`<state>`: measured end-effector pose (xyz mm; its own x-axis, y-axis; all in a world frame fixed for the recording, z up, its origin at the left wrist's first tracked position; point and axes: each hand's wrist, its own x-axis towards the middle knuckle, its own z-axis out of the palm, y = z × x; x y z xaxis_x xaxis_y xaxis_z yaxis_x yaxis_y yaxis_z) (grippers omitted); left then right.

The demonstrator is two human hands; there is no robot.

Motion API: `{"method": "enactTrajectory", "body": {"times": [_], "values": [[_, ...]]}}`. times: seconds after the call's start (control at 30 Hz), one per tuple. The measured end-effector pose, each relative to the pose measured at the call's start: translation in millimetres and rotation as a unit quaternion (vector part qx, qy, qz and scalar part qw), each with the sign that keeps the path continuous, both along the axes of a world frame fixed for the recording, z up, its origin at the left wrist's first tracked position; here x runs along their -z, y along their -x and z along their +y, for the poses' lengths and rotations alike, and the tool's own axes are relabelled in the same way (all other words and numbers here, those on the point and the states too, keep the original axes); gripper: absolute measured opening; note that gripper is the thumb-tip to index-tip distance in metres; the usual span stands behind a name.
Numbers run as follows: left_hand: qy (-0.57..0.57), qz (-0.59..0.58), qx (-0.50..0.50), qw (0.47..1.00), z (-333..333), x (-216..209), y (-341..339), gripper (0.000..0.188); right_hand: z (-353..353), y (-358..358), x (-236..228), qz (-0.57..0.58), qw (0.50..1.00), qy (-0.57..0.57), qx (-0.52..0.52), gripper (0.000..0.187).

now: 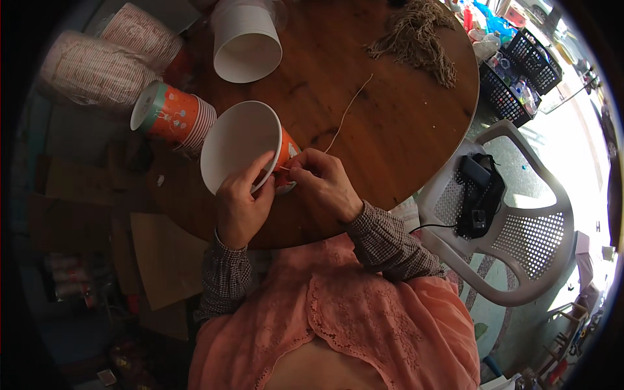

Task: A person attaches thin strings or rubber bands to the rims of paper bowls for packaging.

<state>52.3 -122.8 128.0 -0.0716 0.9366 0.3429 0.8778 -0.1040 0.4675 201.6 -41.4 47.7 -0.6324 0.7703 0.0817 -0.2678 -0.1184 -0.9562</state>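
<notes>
Paper tub point(235, 140), white inside, orange outside, tilts over the round brown bench point(396, 130); left hand point(244, 205) grips its rim, right hand's point(330, 185) fingers pinch thin string point(348, 110), both hiding its wall! Pale chair point(530, 244) at right. Wrapped stacks point(91, 68) crowd far left, then orange tubs point(177, 116), a white tub point(247, 55), tangled twine point(422, 36).

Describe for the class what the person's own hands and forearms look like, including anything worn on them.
The left hand and right hand are bare, with no glove visible. Both forearms wear long sleeves in a fine dark-and-pale check, wrinkled into folds and ending at the wrists. No cables or markings can be made out on them.
</notes>
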Motion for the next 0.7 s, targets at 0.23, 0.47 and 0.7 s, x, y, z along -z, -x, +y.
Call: {"method": "enactTrajectory", "body": {"times": [0.23,0.47,0.7], "values": [[-0.009,0.021,0.014,1.0,-1.2,3.0,-1.6,0.039,-1.3,-1.6,-3.1,-0.014,1.0,0.015,-0.012,0.014],[-0.011,0.064,0.035,0.997,-1.0,1.3,-5.6,0.038,-4.8,3.0,4.3,-0.047,0.998,-0.03,0.024,0.015],[-0.002,0.081,0.043,0.996,-3.2,-0.3,-4.1,0.015,-10.0,-3.5,-11.8,-0.077,0.995,-0.061,0.035,0.021]]}}
